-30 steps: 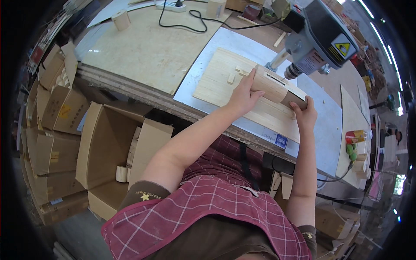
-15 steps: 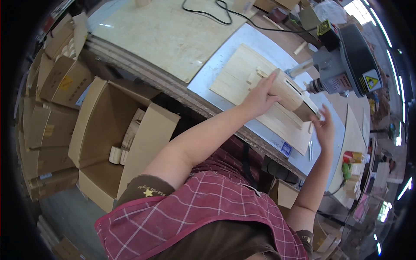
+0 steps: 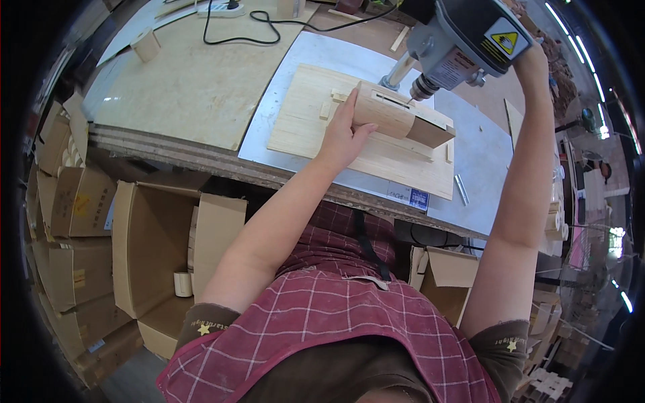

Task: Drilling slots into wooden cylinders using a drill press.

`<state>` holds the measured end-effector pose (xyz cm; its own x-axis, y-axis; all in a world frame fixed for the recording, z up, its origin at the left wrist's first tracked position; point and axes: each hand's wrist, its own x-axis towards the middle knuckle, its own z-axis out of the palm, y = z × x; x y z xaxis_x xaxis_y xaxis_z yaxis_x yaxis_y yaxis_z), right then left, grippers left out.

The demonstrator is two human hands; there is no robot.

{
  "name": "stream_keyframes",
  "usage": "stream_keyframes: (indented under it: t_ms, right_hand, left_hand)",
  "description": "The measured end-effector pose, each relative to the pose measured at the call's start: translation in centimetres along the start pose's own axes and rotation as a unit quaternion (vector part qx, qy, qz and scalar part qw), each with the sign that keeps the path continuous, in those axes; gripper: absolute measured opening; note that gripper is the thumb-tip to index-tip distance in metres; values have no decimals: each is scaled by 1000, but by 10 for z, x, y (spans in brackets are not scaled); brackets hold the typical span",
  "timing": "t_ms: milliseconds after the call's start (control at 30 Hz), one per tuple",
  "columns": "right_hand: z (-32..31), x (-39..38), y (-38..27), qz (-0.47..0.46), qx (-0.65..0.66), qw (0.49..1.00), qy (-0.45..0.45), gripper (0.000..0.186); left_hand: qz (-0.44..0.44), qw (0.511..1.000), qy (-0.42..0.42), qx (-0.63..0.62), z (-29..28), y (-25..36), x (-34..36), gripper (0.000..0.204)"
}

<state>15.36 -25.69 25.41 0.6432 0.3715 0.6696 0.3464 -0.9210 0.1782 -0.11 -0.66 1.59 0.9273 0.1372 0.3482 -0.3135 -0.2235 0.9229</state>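
Note:
My left hand (image 3: pixel 347 136) is closed around the left end of a rounded wooden block (image 3: pixel 384 115), its thumb on the near side. A long, narrow slot strip shows along the top, and the block's right part (image 3: pixel 430 132) is darker brown. The block rests on a pale wooden board (image 3: pixel 302 127) with small wooden stop pieces (image 3: pixel 325 109). Just above the slot hangs the bit of a grey bench drill press (image 3: pixel 463 50). My right hand (image 3: pixel 531 65) is raised at the right side of the drill's head; its fingers are hidden behind the machine.
A white sheet (image 3: pixel 269 141) lies under the board on the workbench (image 3: pixel 181 80). Metal rods (image 3: pixel 461 189) lie at right. A black cable (image 3: pixel 259 40) runs along the back, near a wooden cylinder (image 3: pixel 146 45). An open carton (image 3: pixel 131 248) with wooden pieces stands at lower left.
My right hand has gone from the block's right end up to the side of the drill head. My left hand stays on the block. The whole view has shifted.

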Motion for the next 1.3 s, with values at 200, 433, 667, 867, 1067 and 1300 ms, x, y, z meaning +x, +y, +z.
stream_keyframes:
  t_ms: [200,433,667,867,1067,1300]
  right_hand:
    - [-43,-29,-52,87,77,993,23,30]
    - [-71,-110,-115,102,149,983,28,24]
    - [-23,-150,-130,90,261,941,197,12]
    - [11,-169,-141,105,293,922,231,5]
    - [52,-183,-139,103,290,916,258,4]
    - [42,-193,-127,123,303,927,187,9]
  left_hand:
    - [-15,1000,6,-25,-4,-3,-2,72]
    - [-30,999,3,-18,-6,-3,-3,71]
    - [-31,999,1,-25,-1,-3,0,72]
    - [-6,1000,11,19,0,-8,3,70]
    - [25,999,28,9,-1,-11,1,74]
    - [37,999,33,-15,0,-5,-6,77]
